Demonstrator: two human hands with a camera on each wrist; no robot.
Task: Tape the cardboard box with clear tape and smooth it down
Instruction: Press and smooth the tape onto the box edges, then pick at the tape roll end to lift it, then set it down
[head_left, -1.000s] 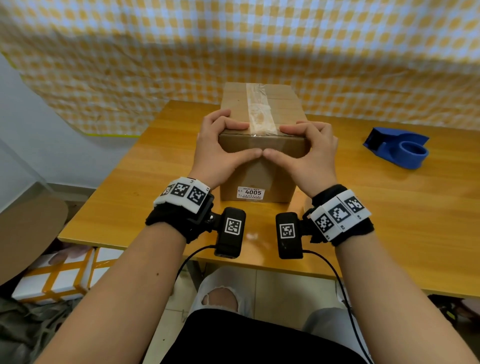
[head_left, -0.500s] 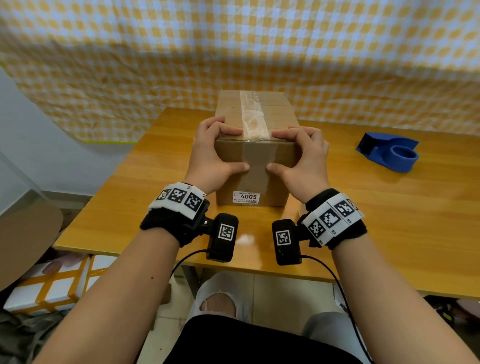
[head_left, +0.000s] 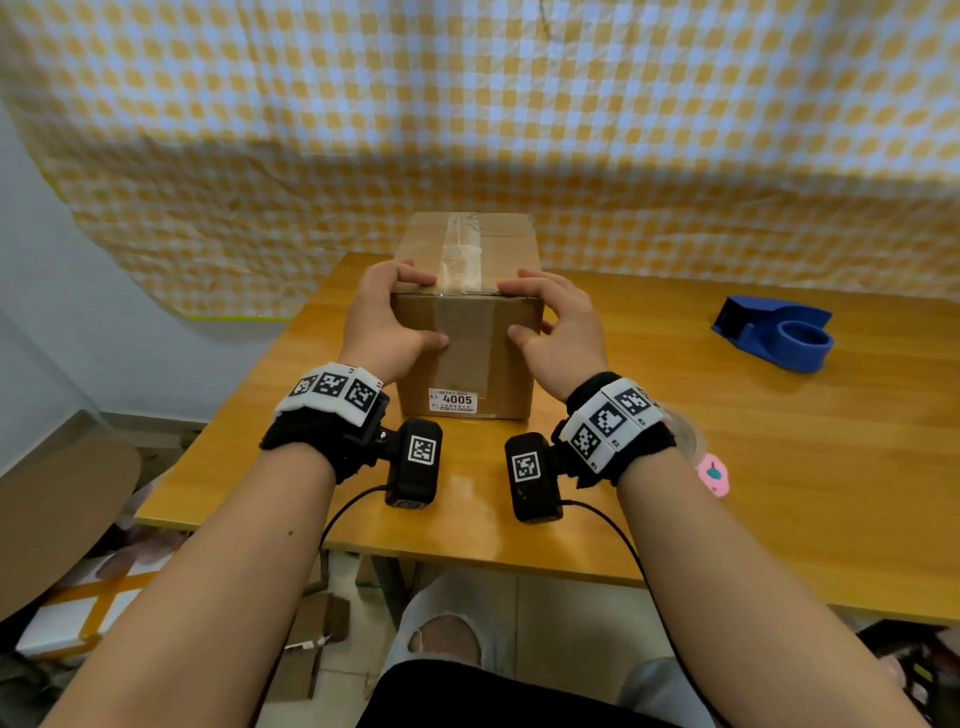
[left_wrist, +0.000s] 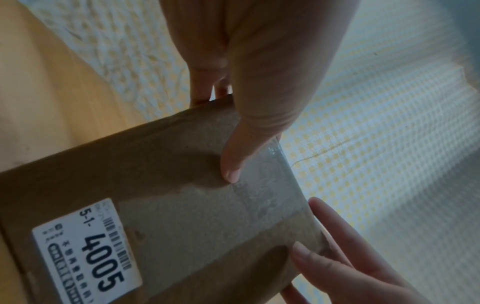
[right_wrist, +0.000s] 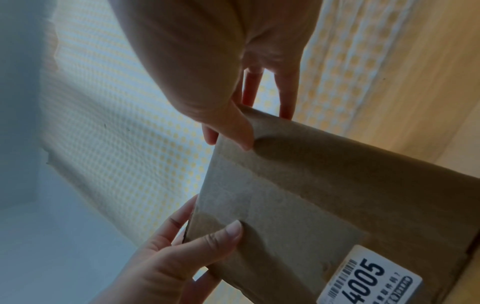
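The cardboard box (head_left: 467, 332) sits mid-counter (head_left: 727, 467), label facing the person. It's gripped at the near top edge by both hands: left hand (head_left: 387, 322) and right hand (head_left: 558, 327), fingers (head_left: 415, 276) curled over the top, thumbs pressed on the front face beside the clear tape (head_left: 460, 254).

Risks, as judged: wrinkles in the tape may get locked in w/ uneven pressure; the tape end on the front may lift if it's skipped.

Box is shut, contents not seen. A blue tape dispenser (head_left: 776, 332) is parked well apart, to the right.
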